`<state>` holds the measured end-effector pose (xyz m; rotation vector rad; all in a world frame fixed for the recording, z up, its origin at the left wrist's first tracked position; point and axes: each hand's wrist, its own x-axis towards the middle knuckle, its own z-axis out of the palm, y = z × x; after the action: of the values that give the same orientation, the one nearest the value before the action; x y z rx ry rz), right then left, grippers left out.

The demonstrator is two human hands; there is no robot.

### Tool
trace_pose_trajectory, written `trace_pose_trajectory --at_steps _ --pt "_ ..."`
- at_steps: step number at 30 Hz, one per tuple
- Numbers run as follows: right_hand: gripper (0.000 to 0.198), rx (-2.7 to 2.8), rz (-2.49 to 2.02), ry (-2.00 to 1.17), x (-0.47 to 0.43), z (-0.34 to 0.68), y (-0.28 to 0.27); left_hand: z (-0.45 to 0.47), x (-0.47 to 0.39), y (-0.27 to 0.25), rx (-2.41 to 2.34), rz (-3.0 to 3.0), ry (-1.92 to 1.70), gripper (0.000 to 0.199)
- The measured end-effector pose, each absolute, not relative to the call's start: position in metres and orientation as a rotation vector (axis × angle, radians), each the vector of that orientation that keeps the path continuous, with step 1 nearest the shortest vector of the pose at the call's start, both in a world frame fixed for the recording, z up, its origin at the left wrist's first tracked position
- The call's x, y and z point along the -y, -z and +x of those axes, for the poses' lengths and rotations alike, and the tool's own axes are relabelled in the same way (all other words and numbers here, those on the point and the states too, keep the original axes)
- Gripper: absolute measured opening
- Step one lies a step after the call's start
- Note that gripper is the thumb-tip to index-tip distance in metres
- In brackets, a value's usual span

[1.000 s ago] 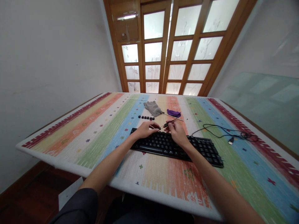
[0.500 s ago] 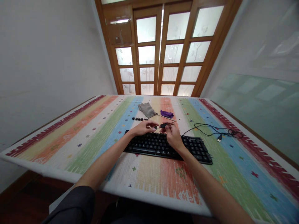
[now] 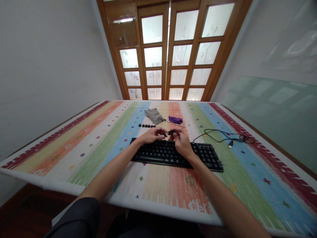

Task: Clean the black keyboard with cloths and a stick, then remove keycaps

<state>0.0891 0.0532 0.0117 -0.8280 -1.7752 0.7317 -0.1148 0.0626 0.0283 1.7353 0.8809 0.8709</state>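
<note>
My left hand [image 3: 155, 135] is over the back edge of a black keyboard [image 3: 158, 156], its thumb and fingers pinched on a small black keycap [image 3: 164, 134]. Close beside it, my right hand [image 3: 181, 140] grips what looks like a keycap puller [image 3: 171, 132], with a black body and thin wires showing at its right. The puller's dark end points at my left fingertips; whether it touches them I cannot tell. Both hands hide part of the keyboard's upper rows.
Several loose keycaps [image 3: 147, 125] lie in a row behind the keyboard. Beyond are a grey cloth [image 3: 155, 115], a thin rod [image 3: 174, 123] and a purple cloth [image 3: 175, 120]. The keyboard's USB cable [image 3: 229, 135] is coiled at right on the striped tablecloth [image 3: 99, 152].
The puller's dark end has come closer to my left fingertips and turned slightly. Otherwise the whole view has shifted a little; the keyboard and cloths stay in place.
</note>
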Motion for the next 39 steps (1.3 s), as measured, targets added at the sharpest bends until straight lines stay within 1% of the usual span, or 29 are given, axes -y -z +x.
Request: trace_pose_trajectory --at_steps 3,9,17,20,25,30,35,39 --pt "0.034 1.785 -0.836 -0.733 -0.053 0.09 -0.012 -0.113 -0.063 -0.027 -0.877 1.749 -0.876 0.044" --pt "0.037 1.776 -0.819 -0.793 -0.055 0.091 -0.014 -0.115 -0.063 -0.029 -0.904 1.781 -0.837 0.037" --pt "0.034 1.747 -0.772 -0.795 -0.058 0.098 -0.019 -0.119 -0.062 -0.034 -0.939 1.761 -0.811 0.033" --pt "0.036 1.733 -0.778 -0.803 -0.057 0.097 -0.017 -0.119 -0.062 -0.033 -0.912 1.726 -0.822 0.037" --pt "0.042 1.693 -0.761 -0.825 -0.058 0.095 -0.016 -0.119 -0.06 -0.031 -0.839 1.641 -0.862 0.05" --pt "0.047 1.63 -0.704 -0.9 -0.062 0.096 -0.017 -0.118 -0.059 -0.029 -0.78 1.58 -0.905 0.057" --pt "0.046 1.615 -0.677 -0.908 -0.064 0.1 -0.018 -0.112 -0.062 -0.028 -0.748 1.564 -0.942 0.059" --pt "0.045 1.607 -0.666 -0.884 -0.065 0.101 -0.018 -0.109 -0.06 -0.03 -0.759 1.582 -0.956 0.057"
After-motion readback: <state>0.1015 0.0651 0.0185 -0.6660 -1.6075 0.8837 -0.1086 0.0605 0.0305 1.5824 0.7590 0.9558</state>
